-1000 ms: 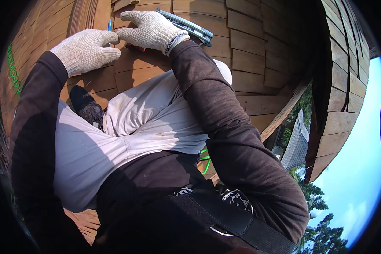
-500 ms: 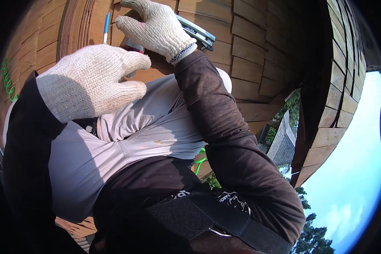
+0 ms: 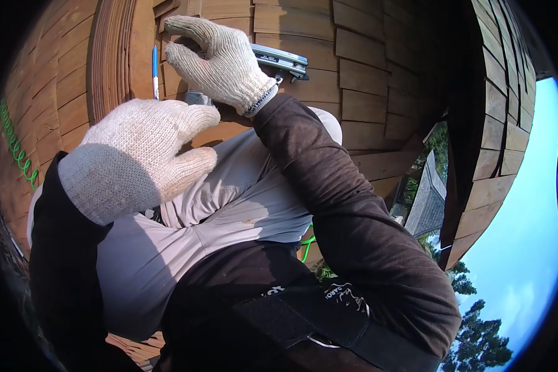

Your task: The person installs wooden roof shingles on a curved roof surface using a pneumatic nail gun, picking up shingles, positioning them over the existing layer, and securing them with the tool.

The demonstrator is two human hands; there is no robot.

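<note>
My left hand (image 3: 142, 155), in a white knit work glove, hovers over my left thigh with its finger and thumb parted and nothing visible between them. Farther off and to the right, my right hand (image 3: 220, 65) wears a matching glove; its fingers and thumb curve apart around a gap. Beside and partly behind the right wrist lies a silver and black tool (image 3: 284, 60), perhaps a nail gun or stapler, mostly covered by the hand. A small grey piece (image 3: 198, 99) shows between the two gloves. Just beyond the left glove is a blue and white pen (image 3: 155, 71).
Wooden shingles (image 3: 369, 71) cover the roof around me. A stack of thin wooden pieces (image 3: 114, 56) stands at the far left. A green coiled hose (image 3: 15, 139) runs along the left side. The shingled edge (image 3: 489, 167) drops off at right, with sky and trees beyond.
The whole view has shifted, so both hands, the pen and the stack sit lower in the picture. More of the right fingers shows. Both hands keep nearly the same shape.
</note>
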